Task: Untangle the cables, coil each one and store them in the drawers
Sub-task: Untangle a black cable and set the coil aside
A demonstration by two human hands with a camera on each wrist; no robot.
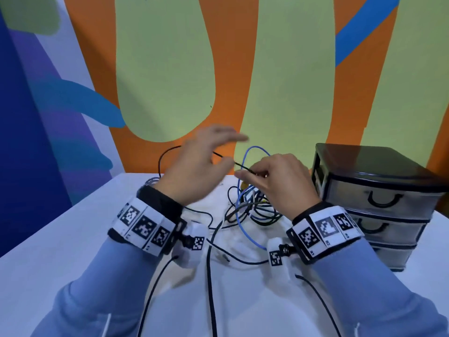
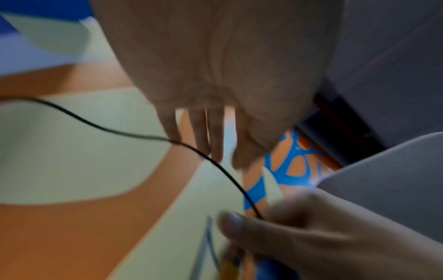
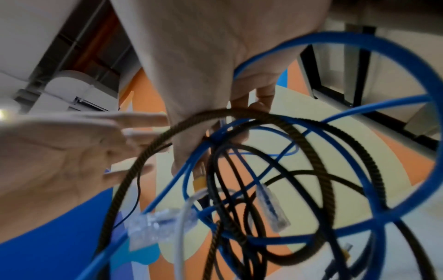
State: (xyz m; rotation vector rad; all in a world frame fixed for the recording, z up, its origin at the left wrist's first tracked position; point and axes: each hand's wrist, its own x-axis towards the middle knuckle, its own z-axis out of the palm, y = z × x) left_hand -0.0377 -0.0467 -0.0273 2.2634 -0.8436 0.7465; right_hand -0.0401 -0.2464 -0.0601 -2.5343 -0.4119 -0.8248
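A tangle of cables [image 1: 252, 207] hangs and partly lies on the white table [image 1: 60, 244]: blue network cable [image 1: 244, 164], dark braided cable [image 3: 311, 136], black leads, clear plugs [image 3: 273, 206]. My right hand [image 1: 257, 173] is raised above the table, grips the bundle [image 3: 230, 151] and pinches a thin black cable [image 1: 239, 165]. That thin cable [image 2: 225, 172] runs left across the straight, spread fingers [image 2: 203, 132] of my left hand [image 1: 216, 149], which does not grip it, then loops down to the table. The black drawer unit [image 1: 379, 198] stands at the right with its drawers closed.
A painted orange and green wall [image 1: 170, 69] rises right behind the table. A black lead [image 1: 210, 276] trails from the tangle toward the table's near edge. Thin black wires [image 1: 150, 295] run from the wrist cameras along both sleeves.
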